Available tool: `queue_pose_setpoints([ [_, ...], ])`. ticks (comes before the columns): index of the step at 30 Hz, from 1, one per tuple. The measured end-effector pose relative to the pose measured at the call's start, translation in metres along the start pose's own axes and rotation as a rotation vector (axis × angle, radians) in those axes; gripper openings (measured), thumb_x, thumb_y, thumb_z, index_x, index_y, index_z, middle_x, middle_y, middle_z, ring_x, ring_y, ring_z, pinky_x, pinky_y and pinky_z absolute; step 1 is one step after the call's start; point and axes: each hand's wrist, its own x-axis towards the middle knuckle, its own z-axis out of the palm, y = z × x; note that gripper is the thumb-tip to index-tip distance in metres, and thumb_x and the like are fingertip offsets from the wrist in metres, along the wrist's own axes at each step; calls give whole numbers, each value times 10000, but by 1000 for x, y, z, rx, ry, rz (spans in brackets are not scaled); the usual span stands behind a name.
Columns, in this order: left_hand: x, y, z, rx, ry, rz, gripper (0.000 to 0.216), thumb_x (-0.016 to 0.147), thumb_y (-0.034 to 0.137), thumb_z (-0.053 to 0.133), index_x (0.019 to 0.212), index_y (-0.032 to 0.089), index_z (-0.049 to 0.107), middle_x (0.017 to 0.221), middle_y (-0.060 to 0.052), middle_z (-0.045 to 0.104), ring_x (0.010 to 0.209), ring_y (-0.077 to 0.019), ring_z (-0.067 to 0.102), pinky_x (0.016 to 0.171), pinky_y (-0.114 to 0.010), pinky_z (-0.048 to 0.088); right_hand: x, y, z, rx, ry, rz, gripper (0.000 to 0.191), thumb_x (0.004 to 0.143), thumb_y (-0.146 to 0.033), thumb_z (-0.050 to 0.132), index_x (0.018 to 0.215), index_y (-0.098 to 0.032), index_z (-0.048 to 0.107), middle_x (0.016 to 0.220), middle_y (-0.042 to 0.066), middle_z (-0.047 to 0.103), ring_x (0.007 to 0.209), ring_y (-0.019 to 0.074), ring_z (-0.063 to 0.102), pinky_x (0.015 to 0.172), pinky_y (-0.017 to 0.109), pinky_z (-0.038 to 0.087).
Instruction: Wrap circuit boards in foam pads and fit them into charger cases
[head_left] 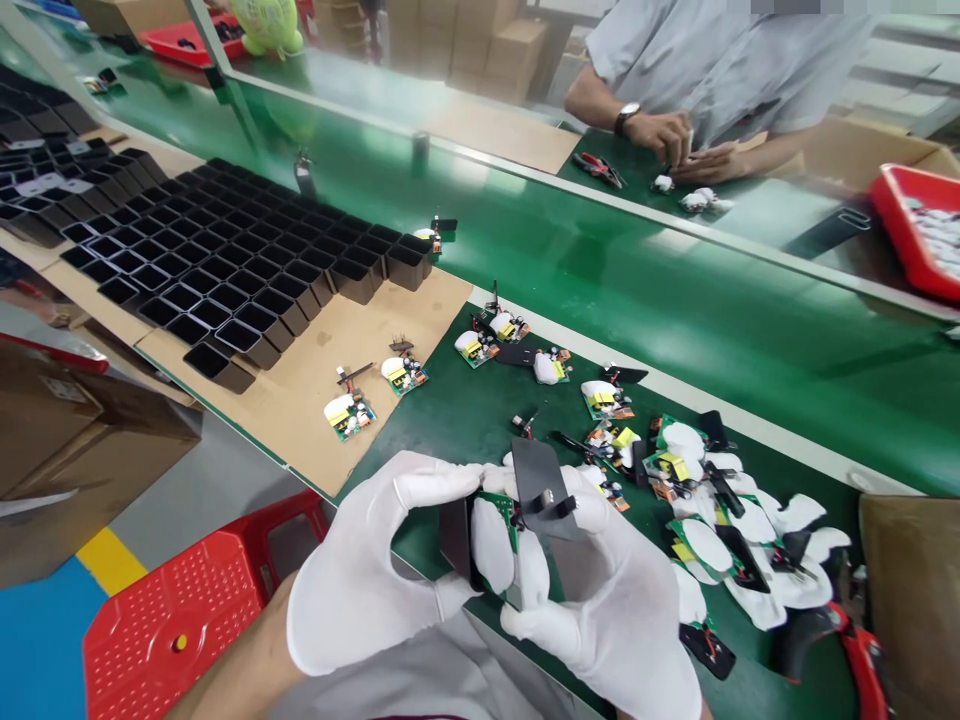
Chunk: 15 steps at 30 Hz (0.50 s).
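In front of my body, my left hand (356,565), in a white glove, grips a black plastic case (454,540) between thumb and fingers. Opposite it, my right hand (630,600), also gloved, pinches a circuit board (498,508) with a white pad (492,548) on its face. The board stands at the case's mouth; how far inside it sits I cannot tell. A flat black end plate (537,482) with small prongs tilts above the board, by my right fingers. Several similar boards with white pads (705,550) lie heaped right of my right hand.
Rows of black open cases (225,255) stand on cardboard (390,440) at the left. A green belt (600,280) runs behind a pale rail. Red-handled pliers (862,650) lie at right, beside a brown box (911,600). A red stool (180,620) is lower left. Across, a co-worker's hands (675,145) handle small white parts.
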Motion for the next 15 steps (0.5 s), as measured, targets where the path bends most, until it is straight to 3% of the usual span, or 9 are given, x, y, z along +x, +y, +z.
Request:
queue_pose_setpoints([
  [4,0,-1,-1,9,-10,-26,786,831,146,930,1525,348,621,1422,-43,724,1266,-238,736,1092,-364,625,2,-2,0,17,-3,28,485,789,-487,1012,1206,-377,792,1064,27,805,1030,294,741,975,486,602],
  [10,1,-2,0,20,-10,-27,814,806,123,945,1510,359,613,1379,-25,760,1248,-239,745,1073,-380,634,3,0,0,10,-14,26,419,815,-556,977,1115,-330,793,851,12,758,892,272,714,857,430,588],
  [15,1,-3,-1,20,1,-17,814,797,98,931,1499,368,620,1382,-29,757,1223,-240,753,1052,-394,645,1,1,1,19,-36,48,377,845,-572,949,1063,-308,791,920,31,790,890,270,708,856,438,573],
])
